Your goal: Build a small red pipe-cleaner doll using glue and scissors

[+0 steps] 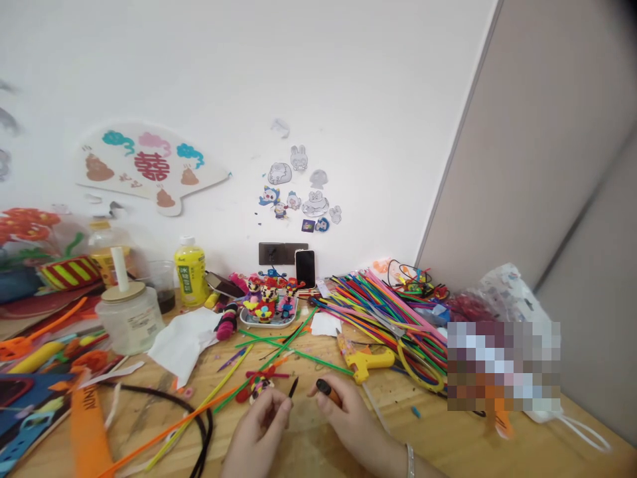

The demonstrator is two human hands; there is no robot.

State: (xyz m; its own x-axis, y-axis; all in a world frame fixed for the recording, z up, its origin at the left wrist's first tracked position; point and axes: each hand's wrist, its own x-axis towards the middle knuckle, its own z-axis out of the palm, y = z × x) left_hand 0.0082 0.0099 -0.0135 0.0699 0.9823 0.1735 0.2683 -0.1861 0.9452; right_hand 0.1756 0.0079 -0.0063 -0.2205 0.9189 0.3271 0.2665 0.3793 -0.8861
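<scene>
My left hand (259,428) is low at the table's front, fingers pinched on a short black pipe-cleaner piece (293,386) that sticks up from them. My right hand (348,418), with a bracelet on the wrist, is closed round an orange tool with a black tip (326,389). Both hands hover close together over the wooden table (448,438). Just beyond the left hand lies a small colourful pipe-cleaner figure (259,384).
A yellow glue gun (371,362) lies right of centre beside a big heap of coloured pipe cleaners (388,309). A tray of small figures (269,305), a phone (305,268), a yellow bottle (190,271), a lidded jar (130,315) and white paper (182,342) stand behind. Black wire loops at front left.
</scene>
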